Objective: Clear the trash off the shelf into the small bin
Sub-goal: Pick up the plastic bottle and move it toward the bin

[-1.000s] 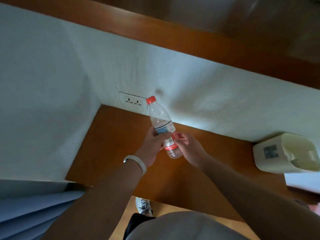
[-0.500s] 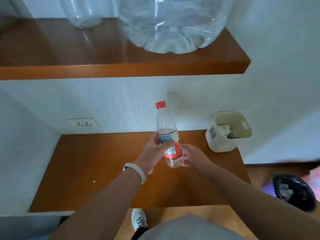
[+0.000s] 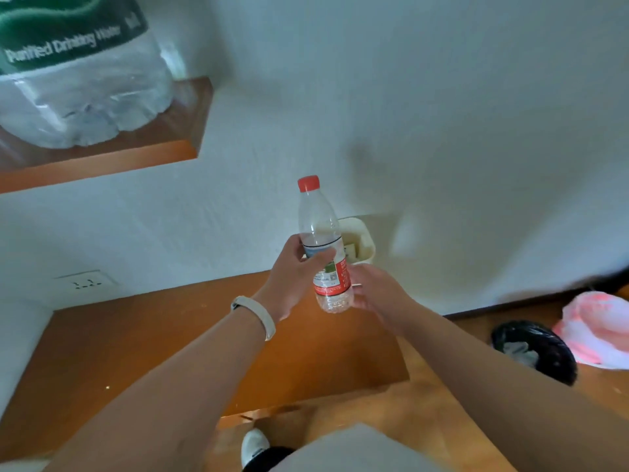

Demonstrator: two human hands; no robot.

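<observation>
A clear plastic bottle (image 3: pixel 320 226) with a red cap and red label stands upright in the air above the lower wooden shelf (image 3: pixel 143 338). My left hand (image 3: pixel 292 277) grips its middle. My right hand (image 3: pixel 371 291) holds its lower part from the right. Directly behind the bottle, a small cream bin (image 3: pixel 364 240) sits on the shelf against the white wall, partly hidden by the bottle and my hands; something pale lies inside it.
An upper wooden shelf (image 3: pixel 102 161) at the left carries a large water jug (image 3: pixel 78 80). A wall socket (image 3: pixel 85 284) sits above the lower shelf. On the floor at the right are a black-lined bin (image 3: pixel 534 352) and a pink bag (image 3: pixel 599 325).
The view has swung right and upward; the bottle, held in both hands, now lines up in front of the small cream bin, which earlier lay off to the right.
</observation>
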